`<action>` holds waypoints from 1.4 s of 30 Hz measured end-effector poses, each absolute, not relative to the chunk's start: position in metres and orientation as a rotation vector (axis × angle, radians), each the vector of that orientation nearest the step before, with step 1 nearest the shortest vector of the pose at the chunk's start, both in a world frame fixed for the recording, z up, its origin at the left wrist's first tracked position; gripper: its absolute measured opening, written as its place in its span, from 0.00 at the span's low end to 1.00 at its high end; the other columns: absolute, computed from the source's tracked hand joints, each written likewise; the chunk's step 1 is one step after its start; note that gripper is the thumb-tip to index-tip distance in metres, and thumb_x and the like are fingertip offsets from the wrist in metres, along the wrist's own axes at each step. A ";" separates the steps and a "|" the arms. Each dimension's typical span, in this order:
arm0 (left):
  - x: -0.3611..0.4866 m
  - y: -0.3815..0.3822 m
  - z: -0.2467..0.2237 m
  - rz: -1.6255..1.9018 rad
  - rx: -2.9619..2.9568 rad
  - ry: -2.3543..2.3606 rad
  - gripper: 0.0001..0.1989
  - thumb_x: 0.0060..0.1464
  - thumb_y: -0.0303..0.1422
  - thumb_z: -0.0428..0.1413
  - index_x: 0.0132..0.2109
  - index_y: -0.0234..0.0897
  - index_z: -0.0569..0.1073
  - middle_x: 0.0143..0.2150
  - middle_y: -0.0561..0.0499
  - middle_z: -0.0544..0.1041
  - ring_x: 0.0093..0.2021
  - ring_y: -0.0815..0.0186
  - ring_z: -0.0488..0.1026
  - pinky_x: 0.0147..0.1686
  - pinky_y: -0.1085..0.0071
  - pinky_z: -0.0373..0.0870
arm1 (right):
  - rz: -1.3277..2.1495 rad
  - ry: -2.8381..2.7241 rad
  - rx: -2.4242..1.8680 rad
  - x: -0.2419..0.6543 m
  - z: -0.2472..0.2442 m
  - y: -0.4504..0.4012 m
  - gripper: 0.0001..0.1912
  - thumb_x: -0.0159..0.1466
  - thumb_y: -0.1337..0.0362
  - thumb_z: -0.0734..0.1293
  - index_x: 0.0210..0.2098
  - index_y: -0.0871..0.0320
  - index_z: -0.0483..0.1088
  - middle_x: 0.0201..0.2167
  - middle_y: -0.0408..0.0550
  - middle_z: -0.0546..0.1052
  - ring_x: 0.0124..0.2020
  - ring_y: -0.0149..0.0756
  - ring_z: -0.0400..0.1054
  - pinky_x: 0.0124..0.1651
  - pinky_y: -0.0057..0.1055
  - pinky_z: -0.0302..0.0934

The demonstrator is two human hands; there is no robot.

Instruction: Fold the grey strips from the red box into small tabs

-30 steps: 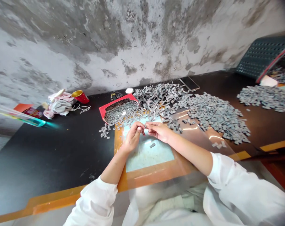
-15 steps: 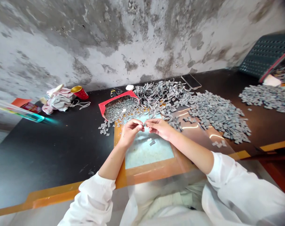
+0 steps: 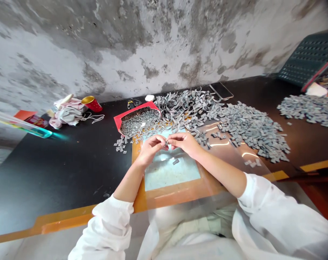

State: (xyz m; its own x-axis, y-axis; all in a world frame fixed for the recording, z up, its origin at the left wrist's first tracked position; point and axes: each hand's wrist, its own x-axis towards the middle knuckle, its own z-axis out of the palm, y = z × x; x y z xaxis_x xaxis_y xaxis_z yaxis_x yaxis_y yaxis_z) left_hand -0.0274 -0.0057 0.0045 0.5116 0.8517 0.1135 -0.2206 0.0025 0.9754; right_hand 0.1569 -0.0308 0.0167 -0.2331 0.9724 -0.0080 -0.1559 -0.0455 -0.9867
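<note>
1. Nearest the camera, white sleeves (image 3: 109,220) are covering the upper arms, and orange tape (image 3: 69,218) is running along the front edge of the black table (image 3: 80,166)
2. A pale blue sheet (image 3: 169,177) is lying beneath the hands, and a loose gray piece (image 3: 176,161) is resting on it, apart from the fingers
3. Above the sheet's far part, the left hand (image 3: 151,147) is pinching a small gray piece (image 3: 166,143) between thumb and fingers
4. The right hand (image 3: 185,142) is grasping the same piece from its own side, so the fingertips of both hands are meeting around it
5. Right of the hands, a broad pile of gray pieces (image 3: 258,131) is spreading over the table
6. Beyond the hands, a red-edged box (image 3: 137,108) is holding many tiny gray pieces, some lying outside its opening; gray strips (image 3: 185,103) are heaping up beside it
7. Farther back, a red cup (image 3: 91,104) is lying tipped by a cloth bundle (image 3: 69,112), while a phone (image 3: 221,91) is lying behind the piles
8. At the far right, a dark basket (image 3: 302,61) is leaning on its side near the stained wall (image 3: 164,43)
</note>
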 end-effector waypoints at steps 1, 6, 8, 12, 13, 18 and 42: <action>-0.028 -0.005 0.004 0.934 1.323 0.623 0.08 0.52 0.34 0.60 0.32 0.35 0.71 0.34 0.51 0.71 0.33 0.67 0.73 0.35 0.69 0.72 | 1.477 -1.243 -0.987 0.157 0.017 -0.031 0.13 0.53 0.56 0.73 0.34 0.57 0.78 0.25 0.42 0.76 0.25 0.28 0.68 0.34 0.28 0.65; -0.028 -0.005 0.005 0.936 1.389 0.619 0.07 0.53 0.34 0.60 0.32 0.35 0.71 0.33 0.51 0.71 0.31 0.69 0.72 0.33 0.71 0.70 | 1.491 -1.277 -0.978 0.158 0.017 -0.031 0.15 0.53 0.54 0.73 0.35 0.58 0.78 0.26 0.43 0.77 0.25 0.28 0.68 0.34 0.28 0.65; -0.028 -0.004 0.005 0.939 1.403 0.623 0.08 0.53 0.34 0.60 0.32 0.34 0.71 0.32 0.51 0.71 0.30 0.69 0.71 0.33 0.71 0.69 | 1.522 -1.256 -0.973 0.158 0.017 -0.031 0.15 0.53 0.54 0.73 0.35 0.58 0.78 0.26 0.43 0.77 0.25 0.28 0.68 0.33 0.28 0.66; -0.029 -0.004 0.007 0.950 1.442 0.633 0.07 0.53 0.34 0.60 0.32 0.34 0.71 0.31 0.51 0.72 0.30 0.70 0.70 0.33 0.72 0.68 | 1.554 -1.220 -0.974 0.158 0.015 -0.030 0.17 0.51 0.55 0.74 0.36 0.58 0.78 0.26 0.44 0.78 0.24 0.28 0.69 0.33 0.29 0.67; -0.029 -0.004 0.007 0.953 1.459 0.633 0.07 0.53 0.33 0.60 0.32 0.34 0.72 0.30 0.51 0.72 0.30 0.70 0.70 0.34 0.72 0.67 | 1.550 -1.219 -0.978 0.157 0.014 -0.030 0.17 0.51 0.54 0.74 0.36 0.58 0.78 0.26 0.44 0.78 0.24 0.28 0.69 0.33 0.28 0.67; -0.029 -0.003 0.007 0.979 1.501 0.679 0.07 0.52 0.35 0.61 0.33 0.35 0.74 0.32 0.51 0.71 0.29 0.71 0.69 0.33 0.73 0.67 | 1.531 -1.201 -1.002 0.158 0.012 -0.028 0.16 0.51 0.54 0.74 0.36 0.57 0.78 0.27 0.44 0.78 0.25 0.28 0.69 0.34 0.28 0.67; -0.023 -0.005 0.000 1.131 1.700 1.023 0.09 0.54 0.38 0.58 0.36 0.37 0.72 0.39 0.49 0.70 0.40 0.67 0.69 0.33 0.76 0.67 | 0.537 -1.729 -1.207 0.159 0.017 -0.033 0.06 0.62 0.60 0.67 0.33 0.54 0.75 0.33 0.46 0.78 0.38 0.36 0.69 0.43 0.33 0.60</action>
